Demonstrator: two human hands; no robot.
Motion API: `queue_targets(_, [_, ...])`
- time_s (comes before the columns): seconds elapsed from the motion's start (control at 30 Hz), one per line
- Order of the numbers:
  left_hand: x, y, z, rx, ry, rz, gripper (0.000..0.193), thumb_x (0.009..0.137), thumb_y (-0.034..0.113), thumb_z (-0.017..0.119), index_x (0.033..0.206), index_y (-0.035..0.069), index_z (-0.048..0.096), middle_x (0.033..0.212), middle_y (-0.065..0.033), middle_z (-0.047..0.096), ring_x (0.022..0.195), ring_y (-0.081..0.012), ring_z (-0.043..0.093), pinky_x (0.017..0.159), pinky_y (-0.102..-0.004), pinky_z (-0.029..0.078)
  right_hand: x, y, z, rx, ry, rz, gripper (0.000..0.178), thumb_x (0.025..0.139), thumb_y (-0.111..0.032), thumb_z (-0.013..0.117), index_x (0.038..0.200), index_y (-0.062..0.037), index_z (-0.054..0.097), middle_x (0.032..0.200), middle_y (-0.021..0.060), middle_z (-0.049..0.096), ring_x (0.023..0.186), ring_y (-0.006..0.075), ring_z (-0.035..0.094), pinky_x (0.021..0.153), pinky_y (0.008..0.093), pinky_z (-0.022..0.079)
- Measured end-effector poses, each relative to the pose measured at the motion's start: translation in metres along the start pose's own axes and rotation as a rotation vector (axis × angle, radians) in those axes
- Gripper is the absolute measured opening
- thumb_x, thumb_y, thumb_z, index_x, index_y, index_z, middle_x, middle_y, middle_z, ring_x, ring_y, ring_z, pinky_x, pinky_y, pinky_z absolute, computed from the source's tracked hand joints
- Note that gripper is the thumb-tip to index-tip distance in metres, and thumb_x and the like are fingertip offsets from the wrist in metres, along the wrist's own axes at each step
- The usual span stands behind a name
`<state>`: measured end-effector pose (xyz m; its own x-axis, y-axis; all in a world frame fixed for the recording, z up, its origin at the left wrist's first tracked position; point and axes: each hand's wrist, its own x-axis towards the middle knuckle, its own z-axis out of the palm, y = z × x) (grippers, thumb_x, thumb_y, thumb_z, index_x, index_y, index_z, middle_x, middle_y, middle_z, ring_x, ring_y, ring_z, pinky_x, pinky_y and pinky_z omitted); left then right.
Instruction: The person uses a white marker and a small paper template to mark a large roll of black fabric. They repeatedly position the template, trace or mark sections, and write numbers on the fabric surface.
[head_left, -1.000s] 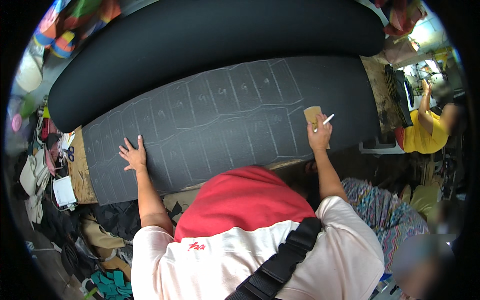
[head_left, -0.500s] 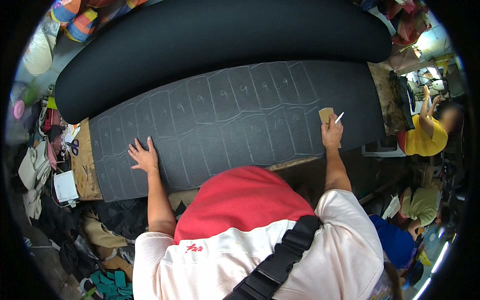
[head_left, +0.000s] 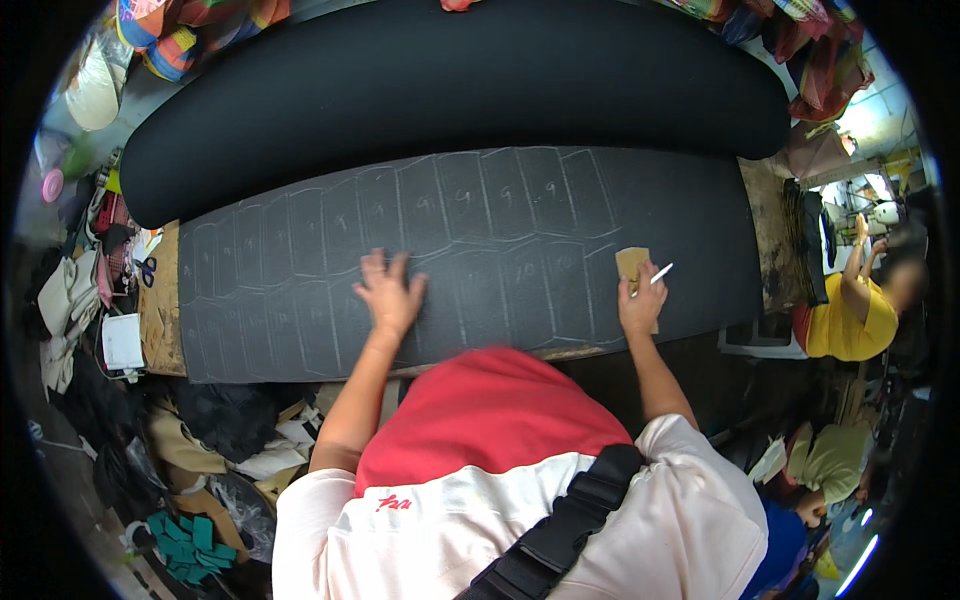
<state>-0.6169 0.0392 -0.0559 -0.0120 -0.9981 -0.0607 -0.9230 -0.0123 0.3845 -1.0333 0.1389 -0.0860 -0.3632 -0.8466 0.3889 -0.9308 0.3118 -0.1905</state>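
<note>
A sheet of dark grey material (head_left: 685, 215) lies across the table, marked with two rows of pale outlined shapes with a handwritten mark in many of them. My left hand (head_left: 390, 297) rests over the sheet's middle, fingers spread, holding nothing. On the right, a tan card template (head_left: 631, 262) lies on the sheet just past the last lower outline. My right hand (head_left: 643, 303) is over that template, its fingers closed around a slim white pen (head_left: 662, 271) that points up to the right. The fingers partly hide the template.
A thick black roll of material (head_left: 450, 85) stretches along the table's far side. Scissors (head_left: 148, 270) lie at the left end on the wooden tabletop (head_left: 163, 325). Cloth scraps (head_left: 190, 545) heap at lower left. A person in yellow (head_left: 845, 320) sits at the right.
My left hand has slid rightward across the sheet from its left part to the middle. My right hand stays with the template and pen; the whole view has shifted slightly.
</note>
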Motion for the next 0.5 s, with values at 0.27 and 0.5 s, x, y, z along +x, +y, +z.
queue_targets(0.27, [-0.05,0.216,0.081,-0.258,-0.192,0.482,0.051,0.076,0.044,0.067,0.121,0.02,0.058,0.141,-0.0206,0.03,0.136,-0.0385,0.018,0.1,-0.0673,0.014,0.033,0.039,-0.042,0.916,-0.283,0.307,0.054,0.088,-0.023,0.06,0.129,0.004,0.04,0.105,0.0169,0.063,0.096,0.0217,0.061,0.086,0.03,0.045])
queue_targets(0.5, [-0.069,0.283,0.111,0.1,-0.319,0.454,0.078,0.067,0.071,0.057,0.136,0.04,0.037,0.15,-0.0197,0.007,0.138,-0.0431,-0.003,0.09,-0.0793,0.003,0.081,0.084,-0.074,1.117,-0.525,0.539,0.041,0.098,-0.032,0.04,0.115,0.0021,0.056,0.067,0.0054,0.061,0.065,0.0118,0.062,0.061,0.0217,0.049])
